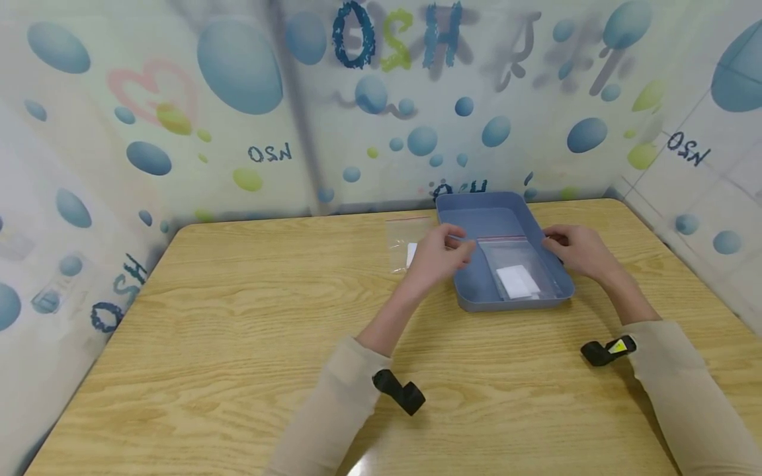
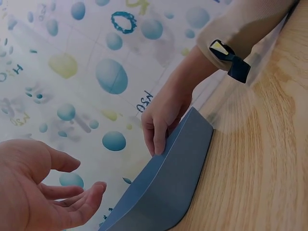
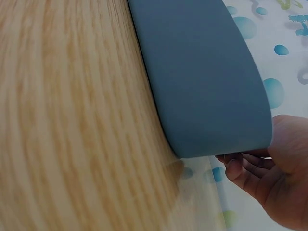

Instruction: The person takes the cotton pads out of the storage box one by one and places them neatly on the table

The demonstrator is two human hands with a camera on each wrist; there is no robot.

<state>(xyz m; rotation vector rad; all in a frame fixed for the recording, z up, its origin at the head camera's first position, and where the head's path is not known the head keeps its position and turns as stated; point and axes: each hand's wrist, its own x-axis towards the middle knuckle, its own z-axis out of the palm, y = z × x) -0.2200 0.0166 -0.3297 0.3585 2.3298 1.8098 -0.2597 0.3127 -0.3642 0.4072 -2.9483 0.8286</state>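
Observation:
A blue-grey rectangular tray point(image 1: 485, 221) with raised walls stands at the back right of the table. Inside it lies a clear zip bag point(image 1: 506, 250) with a red-lined top and a white piece point(image 1: 518, 281) in it. My right hand point(image 1: 580, 251) holds the tray's right wall at the rim; in the left wrist view its thumb and fingers pinch the edge. Over the tray's left rim hovers my left hand point(image 1: 437, 256), fingers loosely bent and apart, nothing in them. In the left wrist view that hand point(image 2: 48, 192) is beside the tray's wall point(image 2: 168, 183).
A second clear zip bag point(image 1: 400, 233) with a white piece in it lies on the wooden table point(image 1: 238, 317), left of the tray and partly behind my left hand. A printed sheet point(image 1: 381, 132) with blue and green dots hangs behind the table and along both sides.

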